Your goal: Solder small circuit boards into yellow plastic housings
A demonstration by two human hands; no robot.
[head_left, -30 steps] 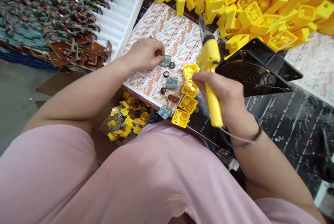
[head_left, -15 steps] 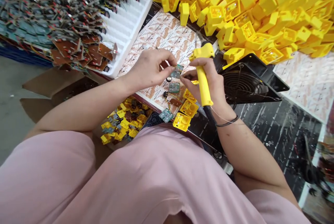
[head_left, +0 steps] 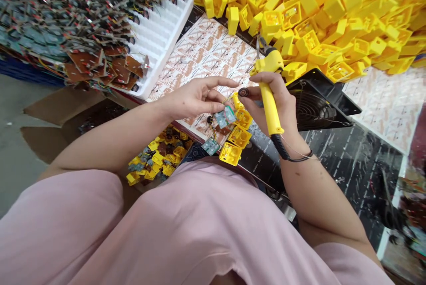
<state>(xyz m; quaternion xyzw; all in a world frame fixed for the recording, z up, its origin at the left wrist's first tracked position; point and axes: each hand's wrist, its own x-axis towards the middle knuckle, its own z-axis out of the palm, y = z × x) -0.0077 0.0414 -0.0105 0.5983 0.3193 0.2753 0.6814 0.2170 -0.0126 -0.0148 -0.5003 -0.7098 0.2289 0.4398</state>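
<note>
My left hand (head_left: pixel 199 96) pinches the edge of a small green circuit board (head_left: pixel 225 117) between thumb and fingers, its index finger stretched out. In my right hand (head_left: pixel 279 103) is a yellow soldering gun (head_left: pixel 269 99), its tip pointing away from me. The thumb and a finger of that same hand also grip a small round black speaker (head_left: pixel 243 92). Thin wires show near the board. Just below the hands stands a row of open yellow plastic cases, among them one case (head_left: pixel 239 137) and the nearest case (head_left: pixel 230 154). Another circuit board (head_left: pixel 210 146) lies beside them.
A white foam tray (head_left: pixel 159 23) loaded with stacked circuit boards (head_left: pixel 83 19) is at upper left. Yellow cases (head_left: pixel 319 14) are heaped at the back right. A black fan (head_left: pixel 319 103) stands right of my hand. Below the table edge is a box of yellow parts (head_left: pixel 163 156).
My left hand has lifted a circuit board and brought it nearer to me. My right hand, still holding the soldering gun, came in from the right and now grips the speaker.
</note>
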